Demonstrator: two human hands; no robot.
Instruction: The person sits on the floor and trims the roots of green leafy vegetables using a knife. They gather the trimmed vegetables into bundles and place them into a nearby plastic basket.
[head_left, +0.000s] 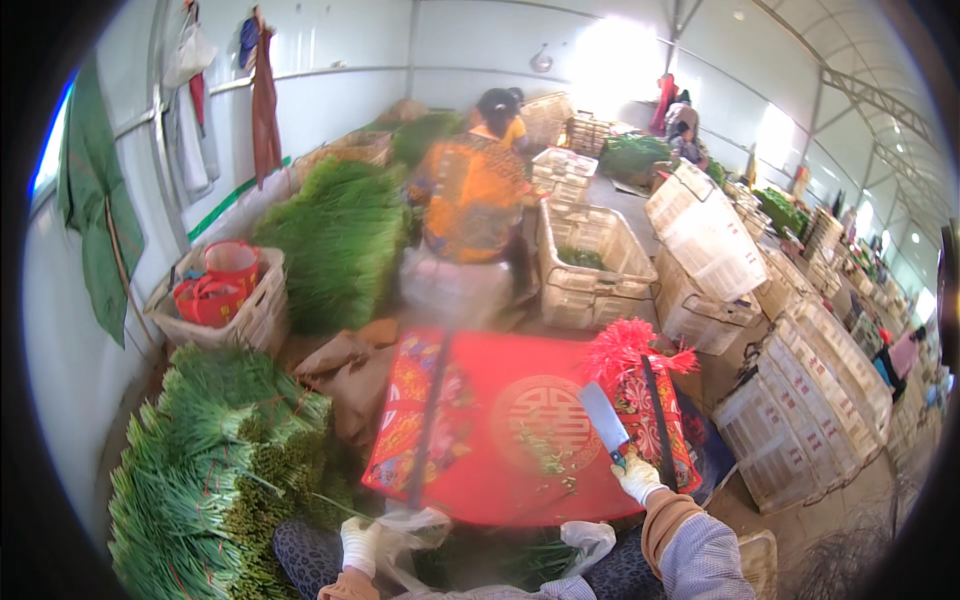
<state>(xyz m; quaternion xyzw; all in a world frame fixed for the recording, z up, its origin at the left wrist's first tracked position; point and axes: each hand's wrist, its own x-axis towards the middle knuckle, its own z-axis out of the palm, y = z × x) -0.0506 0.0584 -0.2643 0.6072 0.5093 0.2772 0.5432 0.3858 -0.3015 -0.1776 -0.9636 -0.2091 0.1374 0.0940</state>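
My right hand (637, 476), in a white glove, holds the handle of a cleaver (604, 416), its blade pointing up and left over the right part of a red cloth-like surface (480, 405). Green trimmings (547, 450) lie scattered on that surface. At the lower left, my gloved left hand (360, 541) is beside a clear plastic bag (412, 529); its fingers are partly hidden, so its grip cannot be told. Tied green bundles (202, 465) are piled to the left. A bunch of red plastic ties (630, 349) rests at the surface's back right corner.
A person in an orange top (476, 195) sits ahead, beside a green heap (337, 240). White plastic crates stand ahead (592, 292) and at the right (795, 420). A crate with red containers (262, 307) stands at the left wall.
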